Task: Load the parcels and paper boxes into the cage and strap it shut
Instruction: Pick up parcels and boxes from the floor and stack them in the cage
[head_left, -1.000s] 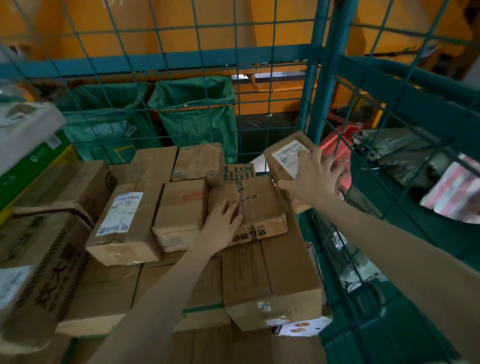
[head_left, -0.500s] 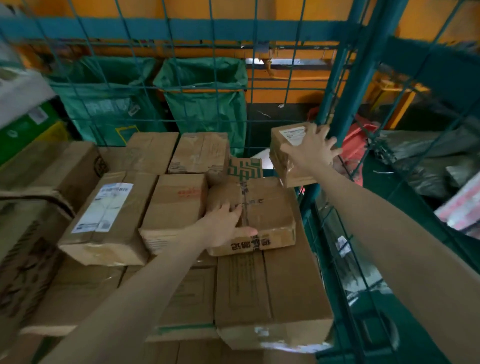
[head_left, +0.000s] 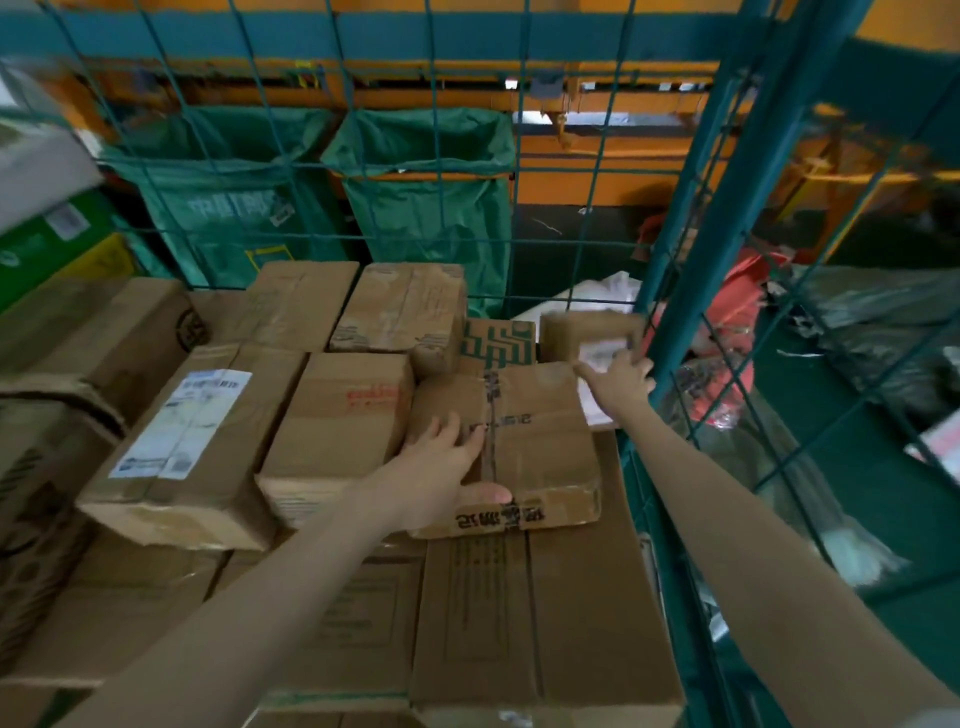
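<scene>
Cardboard boxes are stacked inside a teal wire cage (head_left: 737, 171). My left hand (head_left: 441, 467) rests on a taped brown box (head_left: 540, 441) on top of the stack, fingers spread over its top and thumb along its near edge. My right hand (head_left: 621, 379) reaches to the far right corner and holds a small box with a white label (head_left: 587, 335), blurred by motion, close to the cage's corner post. Whether that small box has come to rest on the stack is unclear.
More boxes fill the left and back of the stack, one bearing a long white label (head_left: 182, 421). Two green sacks (head_left: 431, 192) hang behind the back mesh. Red and grey parcels (head_left: 737, 306) lie outside the right mesh wall.
My right hand has lowered the small labelled box from beside the corner post down into the far right corner of the stack. My left hand has stayed on the taped box.
</scene>
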